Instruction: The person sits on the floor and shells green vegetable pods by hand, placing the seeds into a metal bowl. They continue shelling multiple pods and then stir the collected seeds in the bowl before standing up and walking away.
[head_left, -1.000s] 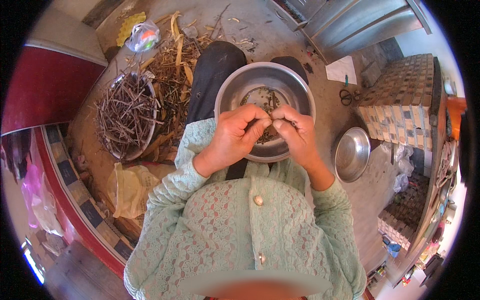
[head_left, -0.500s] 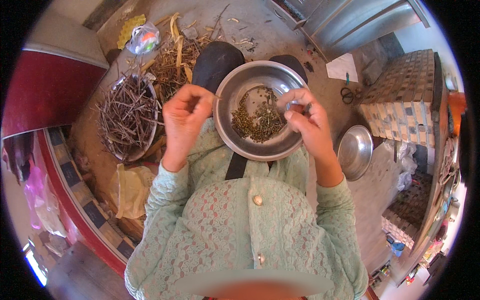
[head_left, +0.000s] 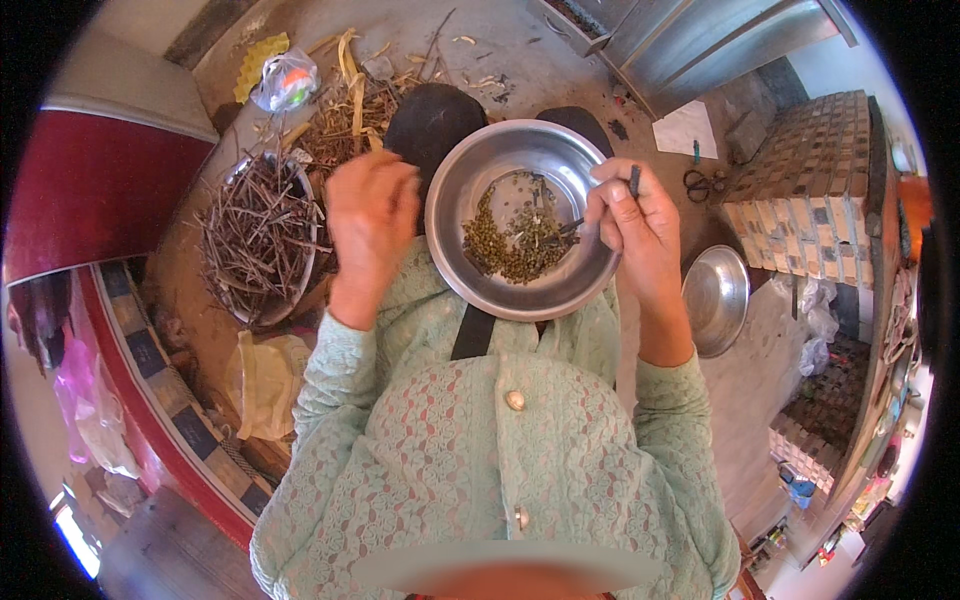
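Silvery metal forms the round bowl point(head_left: 450, 190), positioned at the lap, immediately left of the right hand's grip. The right hand point(head_left: 637, 212) pinches dark, slender plant matter point(head_left: 634, 181) between thumb and fingers (one end projects above them, another leftward over the bowl). Small green-brown grains point(head_left: 487, 250) lie inside the bowl, left of that grip. The left hand point(head_left: 373, 205) is positioned beyond the opposite rim; blur prevents telling whether it holds anything. Brown sticks point(head_left: 250, 235) fill a container left of this hand.
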